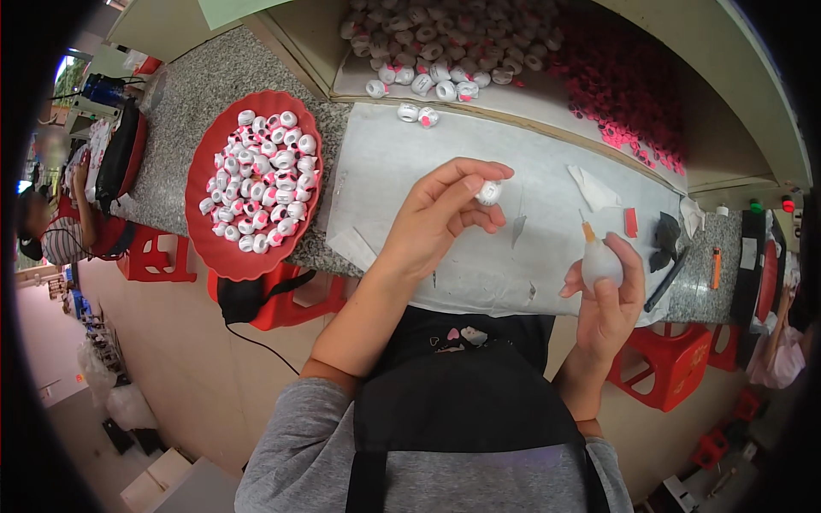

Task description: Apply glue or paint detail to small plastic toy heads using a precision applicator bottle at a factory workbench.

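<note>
Between the thumb and fingers of my left hand [432, 205] is a small white round plastic piece [488, 194], held above the paper-covered bench. My right hand [614, 315] is wrapped round a translucent white squeeze bottle [602, 267], whose thin needle tip [587, 224] points up and away from me. The tip and the piece are apart. Beneath both hands lies a whitish paper sheet [385, 162]. Two similar white pieces [418, 114] sit at its far edge. To the left, a red scalloped tray [198, 201] is heaped with white pieces bearing pink parts.
Behind the sheet, a shelf holds a pile of white pieces [445, 38] and many small pink parts [629, 103]. A crumpled tissue [596, 186], a red scrap [630, 222] and an orange pen-like stick [716, 268] lie rightward. Red stools [663, 368] stand below. Another person [73, 227] sits far left.
</note>
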Available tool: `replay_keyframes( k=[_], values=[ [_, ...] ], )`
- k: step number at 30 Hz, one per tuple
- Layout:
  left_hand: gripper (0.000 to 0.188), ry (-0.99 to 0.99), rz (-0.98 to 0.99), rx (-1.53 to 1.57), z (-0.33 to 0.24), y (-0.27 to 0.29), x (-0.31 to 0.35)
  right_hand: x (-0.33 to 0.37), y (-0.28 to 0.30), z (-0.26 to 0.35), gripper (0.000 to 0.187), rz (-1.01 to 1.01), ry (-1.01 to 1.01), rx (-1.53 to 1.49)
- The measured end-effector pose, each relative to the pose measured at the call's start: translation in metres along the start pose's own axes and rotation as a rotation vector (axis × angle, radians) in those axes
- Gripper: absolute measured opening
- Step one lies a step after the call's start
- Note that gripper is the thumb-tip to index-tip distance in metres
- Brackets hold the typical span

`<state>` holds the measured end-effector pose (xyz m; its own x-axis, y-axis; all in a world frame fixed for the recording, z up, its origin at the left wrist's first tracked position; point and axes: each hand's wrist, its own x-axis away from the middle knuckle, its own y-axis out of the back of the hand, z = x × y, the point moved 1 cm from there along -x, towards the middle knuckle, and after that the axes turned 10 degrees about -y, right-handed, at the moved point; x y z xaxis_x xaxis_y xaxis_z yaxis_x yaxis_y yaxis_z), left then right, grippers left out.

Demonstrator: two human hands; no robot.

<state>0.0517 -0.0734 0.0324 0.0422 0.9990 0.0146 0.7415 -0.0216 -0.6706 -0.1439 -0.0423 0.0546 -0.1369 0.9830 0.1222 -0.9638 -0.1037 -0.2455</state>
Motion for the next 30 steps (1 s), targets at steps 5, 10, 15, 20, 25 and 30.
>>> replay_keyframes(
  k=[5, 10, 15, 20, 25, 30],
  values=[
    [0.024, 0.020, 0.077, 0.087, 0.013, -0.008, 0.012, 0.000, -0.003, 0.009, 0.038, 0.006, 0.164, -0.272],
    [0.020, -0.084, 0.091, 0.014, 0.009, -0.016, 0.021, 0.001, -0.009, 0.014, 0.038, -0.100, 0.283, -0.316],
    [0.020, -0.165, 0.136, -0.027, 0.012, -0.016, 0.025, 0.005, -0.019, 0.014, 0.039, -0.185, 0.533, 0.060],
    [0.027, -0.228, 0.143, -0.070, 0.011, -0.017, 0.030, 0.011, -0.030, 0.015, 0.039, -0.178, 0.676, 0.256],
    [0.030, -0.213, 0.141, -0.077, 0.010, -0.017, 0.031, 0.012, -0.035, 0.015, 0.039, -0.148, 0.759, 0.364],
    [0.029, -0.218, 0.146, -0.076, 0.010, -0.017, 0.032, 0.016, -0.031, 0.019, 0.046, -0.021, 0.689, 0.377]
  ],
)
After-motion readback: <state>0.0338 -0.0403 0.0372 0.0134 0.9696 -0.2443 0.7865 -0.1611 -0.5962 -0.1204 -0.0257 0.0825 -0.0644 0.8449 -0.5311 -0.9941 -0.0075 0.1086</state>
